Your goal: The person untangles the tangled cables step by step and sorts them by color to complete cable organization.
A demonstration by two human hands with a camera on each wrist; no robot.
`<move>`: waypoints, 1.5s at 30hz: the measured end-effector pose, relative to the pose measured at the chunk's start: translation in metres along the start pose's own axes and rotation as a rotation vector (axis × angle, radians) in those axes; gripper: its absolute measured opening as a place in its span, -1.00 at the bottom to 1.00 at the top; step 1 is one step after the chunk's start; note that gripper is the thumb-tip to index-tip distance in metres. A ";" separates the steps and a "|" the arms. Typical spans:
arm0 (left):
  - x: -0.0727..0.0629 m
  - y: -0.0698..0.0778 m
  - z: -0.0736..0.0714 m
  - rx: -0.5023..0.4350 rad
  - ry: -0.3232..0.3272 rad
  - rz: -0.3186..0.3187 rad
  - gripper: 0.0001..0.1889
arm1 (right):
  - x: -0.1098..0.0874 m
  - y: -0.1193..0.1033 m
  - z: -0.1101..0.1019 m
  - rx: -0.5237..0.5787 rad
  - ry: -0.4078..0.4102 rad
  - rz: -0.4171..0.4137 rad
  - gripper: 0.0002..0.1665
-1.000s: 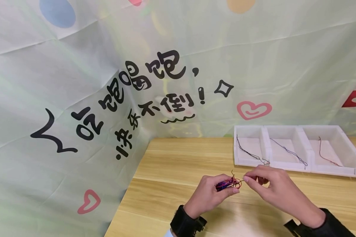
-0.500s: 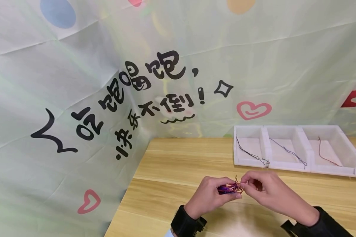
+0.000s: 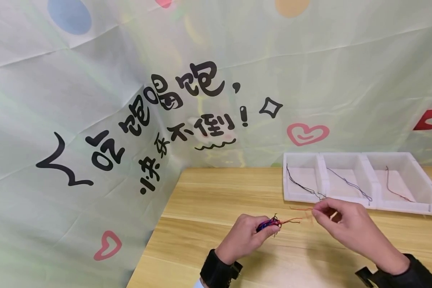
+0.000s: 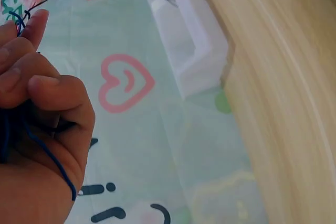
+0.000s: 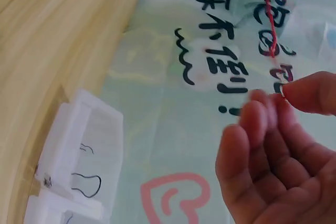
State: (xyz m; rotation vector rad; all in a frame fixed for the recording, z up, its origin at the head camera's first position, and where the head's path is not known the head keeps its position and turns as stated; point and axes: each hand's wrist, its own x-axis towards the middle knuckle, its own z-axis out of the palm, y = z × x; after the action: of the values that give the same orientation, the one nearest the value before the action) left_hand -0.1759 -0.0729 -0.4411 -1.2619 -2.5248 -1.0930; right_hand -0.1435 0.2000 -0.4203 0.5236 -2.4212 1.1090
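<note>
My left hand (image 3: 242,237) grips a tangled bundle of thin strings (image 3: 268,224), blue, black and red, whose ends stick out past the thumb. Some red ends (image 3: 291,221) point right, towards the other hand. Between thumb and index finger, my right hand (image 3: 358,230) pinches a red string (image 3: 302,209); its free end reaches left above the bundle. In the left wrist view, a blue string (image 4: 50,156) hangs over the palm beneath curled fingers. The right wrist view has a red line of string (image 5: 271,27) between bundle and fingertips; whether it is fully separate, I cannot tell.
Behind the right hand stands a white three-compartment tray (image 3: 378,192). Black string (image 3: 302,186) lies in its left compartment, blue string (image 3: 353,185) in the middle, red string (image 3: 390,186) in the right. A printed cloth (image 3: 216,48) hangs behind the wooden table (image 3: 209,192).
The right hand first moved close to the bundle, then drew away to the right with a red string pinched in its fingertips. The left hand shifted slightly left with the bundle.
</note>
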 end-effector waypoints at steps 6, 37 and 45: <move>0.004 0.005 0.004 -0.005 0.000 0.037 -0.71 | -0.002 -0.002 0.018 0.033 -0.061 -0.226 -0.62; -0.023 -0.013 -0.012 -0.128 0.069 -0.084 -0.75 | -0.006 0.039 -0.062 -0.092 0.381 0.252 -0.89; -0.022 -0.013 -0.011 -0.154 0.081 -0.099 -0.71 | -0.010 0.046 -0.067 -0.053 0.397 0.337 -0.77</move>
State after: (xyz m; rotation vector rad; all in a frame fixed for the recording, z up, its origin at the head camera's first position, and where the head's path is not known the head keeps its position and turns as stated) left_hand -0.1734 -0.0998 -0.4489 -1.1108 -2.5090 -1.3548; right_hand -0.1437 0.2814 -0.4143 -0.1244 -2.2202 1.1468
